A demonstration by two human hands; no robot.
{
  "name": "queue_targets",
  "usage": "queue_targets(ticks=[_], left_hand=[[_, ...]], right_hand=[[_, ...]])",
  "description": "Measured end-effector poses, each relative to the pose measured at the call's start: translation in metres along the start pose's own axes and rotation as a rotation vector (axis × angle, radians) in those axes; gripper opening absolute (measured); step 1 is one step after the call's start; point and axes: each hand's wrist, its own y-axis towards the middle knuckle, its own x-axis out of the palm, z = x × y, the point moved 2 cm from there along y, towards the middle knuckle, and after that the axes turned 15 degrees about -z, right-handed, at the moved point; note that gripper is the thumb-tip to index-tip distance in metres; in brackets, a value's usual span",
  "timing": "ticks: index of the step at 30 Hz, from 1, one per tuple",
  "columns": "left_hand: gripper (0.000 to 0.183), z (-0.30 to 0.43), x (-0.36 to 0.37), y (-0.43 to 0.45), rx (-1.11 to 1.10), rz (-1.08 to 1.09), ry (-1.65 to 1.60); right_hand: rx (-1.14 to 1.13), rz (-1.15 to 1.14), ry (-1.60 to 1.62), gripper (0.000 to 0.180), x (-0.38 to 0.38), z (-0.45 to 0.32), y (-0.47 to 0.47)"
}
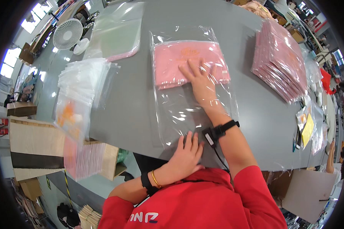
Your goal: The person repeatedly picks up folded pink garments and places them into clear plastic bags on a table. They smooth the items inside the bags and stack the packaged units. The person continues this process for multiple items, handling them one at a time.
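Note:
Before me on the grey table, a folded pink fabric item (172, 64) with a printed emblem lies in the upper part of a clear plastic bag (175, 111). My right hand (202, 83) rests flat on the lower part of the fabric, fingers spread. Plastic glints cross this hand and wrist, so it appears to reach inside the bag. Close to the table's front edge, my left hand (186, 154) lies palm down at the bag's near end, its fingers slightly apart. Whether it pinches the film is hidden.
At the right stands a stack of bagged pink items (281, 63). Frosted zip bags (80, 83) are piled at the left, below a stack of clear plastic sheets or bags (117, 31). A wooden box (37, 146) holds packed items at lower left. A white fan (68, 34) stands beyond.

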Motion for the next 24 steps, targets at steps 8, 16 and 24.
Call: queue_targets(ticks=[8, 16, 24], left_hand=[[0.079, -0.033, -0.006, 0.014, 0.043, 0.025, 0.043], [0.023, -0.089, 0.0, -0.057, 0.421, 0.608, -0.005], [0.027, -0.237, 0.098, -0.367, -1.047, 0.664, -0.008]], right_hand=[[0.101, 0.005, -0.134, 0.069, 0.023, 0.052, 0.157], [-0.101, -0.047, -0.164, 0.07, 0.018, -0.014, 0.119], [-0.362, -0.342, 0.26, 0.055, -0.02, -0.035, -0.088]])
